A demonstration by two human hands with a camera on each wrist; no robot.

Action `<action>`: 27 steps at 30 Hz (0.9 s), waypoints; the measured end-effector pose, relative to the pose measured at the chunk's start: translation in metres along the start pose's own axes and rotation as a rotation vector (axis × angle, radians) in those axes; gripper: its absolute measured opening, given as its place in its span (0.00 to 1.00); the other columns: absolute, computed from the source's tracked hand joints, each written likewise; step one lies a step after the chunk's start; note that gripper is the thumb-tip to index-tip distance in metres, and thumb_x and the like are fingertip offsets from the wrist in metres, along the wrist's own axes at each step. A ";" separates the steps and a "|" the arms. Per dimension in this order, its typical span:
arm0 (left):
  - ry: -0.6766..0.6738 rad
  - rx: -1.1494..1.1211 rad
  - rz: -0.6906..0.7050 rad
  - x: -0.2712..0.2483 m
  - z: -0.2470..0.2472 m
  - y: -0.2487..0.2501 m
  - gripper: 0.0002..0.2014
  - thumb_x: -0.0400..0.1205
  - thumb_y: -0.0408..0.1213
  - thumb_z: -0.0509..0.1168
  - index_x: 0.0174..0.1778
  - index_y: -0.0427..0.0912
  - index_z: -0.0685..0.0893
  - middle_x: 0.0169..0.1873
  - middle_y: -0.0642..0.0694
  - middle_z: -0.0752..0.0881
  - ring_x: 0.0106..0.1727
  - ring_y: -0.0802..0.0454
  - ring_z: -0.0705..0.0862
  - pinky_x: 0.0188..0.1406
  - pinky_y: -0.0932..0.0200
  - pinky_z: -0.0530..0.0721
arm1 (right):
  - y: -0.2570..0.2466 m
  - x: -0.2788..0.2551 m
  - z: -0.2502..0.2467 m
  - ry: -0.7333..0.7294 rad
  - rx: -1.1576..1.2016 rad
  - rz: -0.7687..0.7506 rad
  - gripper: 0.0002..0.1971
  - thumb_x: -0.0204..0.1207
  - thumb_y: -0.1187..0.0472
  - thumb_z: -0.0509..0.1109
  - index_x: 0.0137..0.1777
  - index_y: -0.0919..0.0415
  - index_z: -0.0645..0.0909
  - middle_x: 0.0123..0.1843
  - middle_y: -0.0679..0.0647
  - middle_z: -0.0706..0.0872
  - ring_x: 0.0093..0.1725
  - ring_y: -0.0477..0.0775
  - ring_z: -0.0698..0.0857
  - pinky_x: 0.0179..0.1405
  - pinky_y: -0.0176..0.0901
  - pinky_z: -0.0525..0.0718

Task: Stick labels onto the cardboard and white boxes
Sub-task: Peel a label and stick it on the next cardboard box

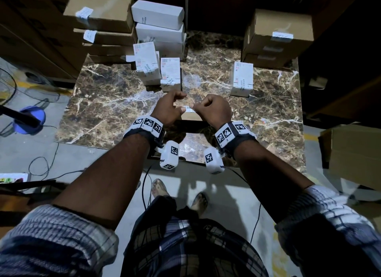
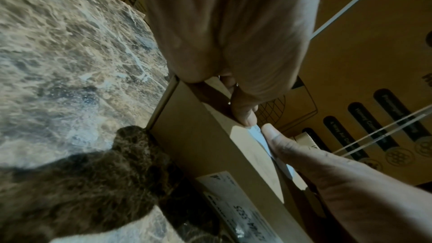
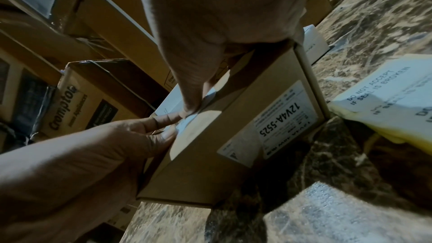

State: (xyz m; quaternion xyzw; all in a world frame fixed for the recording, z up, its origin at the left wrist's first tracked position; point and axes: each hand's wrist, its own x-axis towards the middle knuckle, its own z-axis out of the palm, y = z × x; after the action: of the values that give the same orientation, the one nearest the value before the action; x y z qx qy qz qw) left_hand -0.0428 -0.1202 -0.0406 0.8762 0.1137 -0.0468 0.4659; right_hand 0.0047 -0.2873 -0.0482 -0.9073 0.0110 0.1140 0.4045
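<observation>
A small cardboard box [image 1: 188, 117] [image 2: 210, 145] [image 3: 210, 154] stands on the marble table in front of me, with a printed sticker reading 12V4A-5525 [image 3: 280, 123] on its side. A white label [image 1: 188, 109] [image 2: 256, 132] [image 3: 189, 123] lies over the box's top edge. My left hand [image 1: 181, 103] [image 2: 244, 117] [image 3: 168, 125] pinches one end of it with curled fingers and thumb. My right hand [image 1: 198, 107] [image 2: 273, 136] [image 3: 191, 107] pinches the other end, thumb pressing it onto the cardboard.
White boxes stand behind [image 1: 170, 74] and to the right [image 1: 241, 78]. Labelled cardboard boxes are stacked at back left [image 1: 101, 10] and back right [image 1: 278, 29]. A sheet of seal labels [image 3: 385, 95] lies on the table [image 1: 103, 103] beside the box. Cables run over the floor [image 1: 41, 167].
</observation>
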 end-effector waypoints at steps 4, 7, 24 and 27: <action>-0.002 -0.036 -0.001 -0.002 -0.002 -0.002 0.23 0.80 0.29 0.70 0.71 0.40 0.76 0.69 0.46 0.81 0.72 0.53 0.77 0.71 0.51 0.77 | 0.002 0.002 -0.002 -0.059 0.012 -0.054 0.21 0.59 0.37 0.84 0.27 0.50 0.79 0.29 0.41 0.86 0.36 0.47 0.86 0.55 0.70 0.84; -0.001 -0.068 -0.014 -0.002 -0.003 -0.002 0.23 0.80 0.29 0.70 0.71 0.41 0.75 0.70 0.46 0.80 0.73 0.53 0.76 0.71 0.49 0.78 | 0.005 0.004 -0.008 -0.125 0.028 -0.090 0.19 0.56 0.42 0.87 0.30 0.50 0.80 0.32 0.41 0.86 0.39 0.48 0.86 0.54 0.68 0.84; 0.043 0.000 -0.052 -0.002 0.002 0.001 0.21 0.82 0.39 0.69 0.71 0.41 0.78 0.70 0.46 0.81 0.71 0.50 0.77 0.65 0.60 0.73 | 0.006 0.004 -0.011 -0.217 0.064 -0.057 0.19 0.52 0.39 0.84 0.35 0.49 0.83 0.37 0.43 0.89 0.43 0.51 0.89 0.53 0.66 0.87; 0.041 0.020 -0.044 0.001 0.003 0.001 0.19 0.81 0.39 0.70 0.69 0.42 0.81 0.68 0.47 0.82 0.70 0.50 0.78 0.63 0.60 0.73 | 0.008 0.006 -0.018 -0.260 0.080 -0.111 0.10 0.62 0.54 0.85 0.36 0.47 0.85 0.40 0.47 0.91 0.45 0.54 0.90 0.50 0.63 0.89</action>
State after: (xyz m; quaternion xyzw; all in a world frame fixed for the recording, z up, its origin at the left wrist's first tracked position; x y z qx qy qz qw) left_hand -0.0414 -0.1230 -0.0417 0.8788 0.1423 -0.0401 0.4537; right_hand 0.0129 -0.3053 -0.0434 -0.8672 -0.0872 0.2073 0.4442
